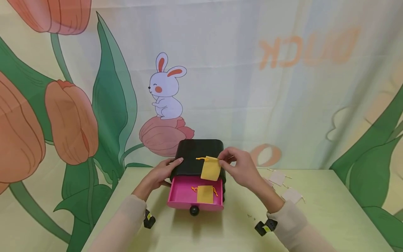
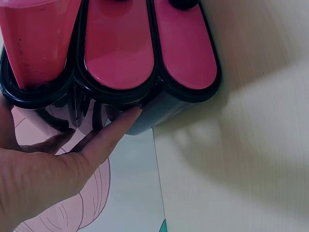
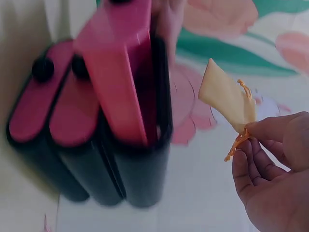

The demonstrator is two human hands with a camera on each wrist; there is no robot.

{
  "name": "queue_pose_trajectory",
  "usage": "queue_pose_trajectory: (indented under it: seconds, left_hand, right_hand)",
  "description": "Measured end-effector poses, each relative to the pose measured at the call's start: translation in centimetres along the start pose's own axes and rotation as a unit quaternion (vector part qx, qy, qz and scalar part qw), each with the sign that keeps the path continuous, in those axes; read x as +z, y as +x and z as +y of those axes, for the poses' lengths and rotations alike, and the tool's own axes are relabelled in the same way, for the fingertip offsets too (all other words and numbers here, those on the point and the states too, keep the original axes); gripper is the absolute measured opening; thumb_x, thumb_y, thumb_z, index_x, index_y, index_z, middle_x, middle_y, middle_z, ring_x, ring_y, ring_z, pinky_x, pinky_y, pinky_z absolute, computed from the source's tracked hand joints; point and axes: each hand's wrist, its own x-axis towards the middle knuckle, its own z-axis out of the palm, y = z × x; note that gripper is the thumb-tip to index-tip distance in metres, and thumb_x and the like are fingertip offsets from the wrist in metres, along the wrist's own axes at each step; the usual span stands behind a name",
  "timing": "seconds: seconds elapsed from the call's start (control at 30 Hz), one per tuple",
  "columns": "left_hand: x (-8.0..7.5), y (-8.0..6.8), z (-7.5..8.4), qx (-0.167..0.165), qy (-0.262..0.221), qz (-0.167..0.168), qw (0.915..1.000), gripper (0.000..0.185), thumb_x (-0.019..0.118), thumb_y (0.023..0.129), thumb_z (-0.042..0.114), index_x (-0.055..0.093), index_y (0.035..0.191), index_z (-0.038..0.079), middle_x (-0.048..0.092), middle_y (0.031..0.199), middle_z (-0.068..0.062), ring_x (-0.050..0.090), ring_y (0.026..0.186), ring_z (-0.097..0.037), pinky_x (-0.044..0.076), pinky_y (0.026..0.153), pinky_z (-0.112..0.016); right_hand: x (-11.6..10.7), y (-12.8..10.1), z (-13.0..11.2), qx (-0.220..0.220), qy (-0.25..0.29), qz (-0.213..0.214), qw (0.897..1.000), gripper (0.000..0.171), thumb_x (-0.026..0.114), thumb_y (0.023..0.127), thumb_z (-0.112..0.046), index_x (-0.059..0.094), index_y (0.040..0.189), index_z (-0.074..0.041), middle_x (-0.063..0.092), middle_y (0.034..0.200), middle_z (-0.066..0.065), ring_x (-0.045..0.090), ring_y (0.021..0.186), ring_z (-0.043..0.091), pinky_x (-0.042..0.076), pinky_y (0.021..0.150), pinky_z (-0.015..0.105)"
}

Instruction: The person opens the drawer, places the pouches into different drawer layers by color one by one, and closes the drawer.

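A black cabinet (image 1: pixel 198 155) with three pink-fronted drawers stands on the table. Its top drawer (image 1: pixel 181 189) is pulled out, and a yellow drawstring pouch (image 1: pixel 205 194) lies in the right part of it. My left hand (image 1: pixel 162 171) rests against the cabinet's left side, thumb on the top edge; the left wrist view shows its fingers (image 2: pixel 113 133) extended along the side wall. Above the open drawer, my right hand (image 1: pixel 240 167) pinches a second yellow drawstring pouch (image 1: pixel 211 168) by its upper corner, between thumb and fingertips. The right wrist view shows this pouch (image 3: pixel 227 92) and its orange cord.
Several pale pink drawstring pouches (image 1: pixel 292 195) lie on the table (image 1: pixel 340 217) to the right, behind my right forearm. The two lower drawers (image 2: pixel 120 46) are closed, each with a black knob. A printed curtain (image 1: pixel 233 87) hangs behind the table.
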Motion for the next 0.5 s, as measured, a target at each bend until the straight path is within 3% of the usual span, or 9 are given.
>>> queue_pose_trajectory:
  seconds: [0.3, 0.5]
  left_hand:
    - [0.1, -0.3, 0.1, -0.004, 0.001, 0.005, 1.0, 0.103, 0.064, 0.093, 0.073, 0.028, 0.165, 0.01, 0.05, 0.154, -0.026, 0.059, 0.129, -0.045, 0.064, 0.083, -0.054]
    - [0.0, -0.4, 0.0, -0.002, -0.003, 0.004, 1.0, 0.104, 0.064, 0.092, 0.074, 0.026, 0.166, 0.011, 0.05, 0.154, -0.025, 0.062, 0.127, -0.043, 0.064, 0.085, -0.054]
  right_hand:
    - [6.2, -1.2, -1.4, 0.005, 0.017, -0.045, 0.999, 0.013, 0.081, 0.093, -0.006, 0.074, 0.101, -0.014, 0.07, 0.092, -0.006, 0.062, 0.078, 0.012, 0.06, 0.072, 0.025]
    - [8.4, -1.8, -1.4, 0.012, 0.003, -0.053, 0.999, 0.012, 0.082, 0.093, -0.007, 0.074, 0.099, -0.014, 0.069, 0.092, -0.008, 0.062, 0.08, 0.012, 0.06, 0.075, 0.023]
